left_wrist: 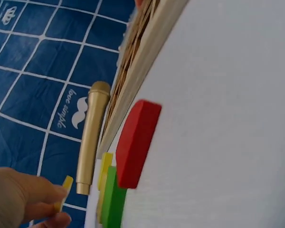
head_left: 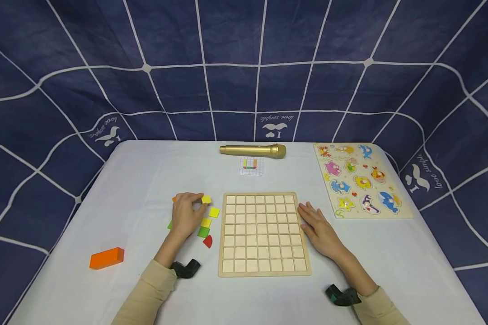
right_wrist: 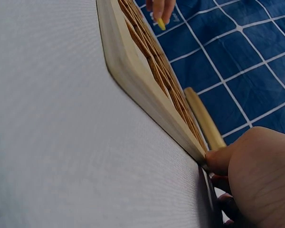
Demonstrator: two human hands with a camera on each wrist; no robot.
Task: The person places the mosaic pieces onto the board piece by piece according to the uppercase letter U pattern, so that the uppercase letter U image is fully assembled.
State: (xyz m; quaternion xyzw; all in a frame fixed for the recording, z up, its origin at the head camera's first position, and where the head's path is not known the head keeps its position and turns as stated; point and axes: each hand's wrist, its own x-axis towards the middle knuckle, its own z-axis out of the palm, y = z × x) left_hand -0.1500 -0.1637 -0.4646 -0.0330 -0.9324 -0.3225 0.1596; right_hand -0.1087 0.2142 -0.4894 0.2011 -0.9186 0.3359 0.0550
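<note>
Fingers and thumb of left hand [head_left: 185,214] pinched yellow tile [head_left: 206,199], perhaps just off table [head_left: 154,167]; height hard to judge. Back of hand up, knuckles toward far edge, sleeved forearm [head_left: 149,285] angled in from near edge. Loose yellow tiles [head_left: 213,212], green tile [head_left: 203,232] and red piece [head_left: 208,242] lay just beside. Grid board [head_left: 261,229] lay right of pinched tile, apart from it, nearly square, no clear long axis. Right hand [head_left: 319,230] nearer: fingers straight, touching board's right side. Gold microphone [head_left: 252,150] lay lengthwise along table's far edge.
</note>
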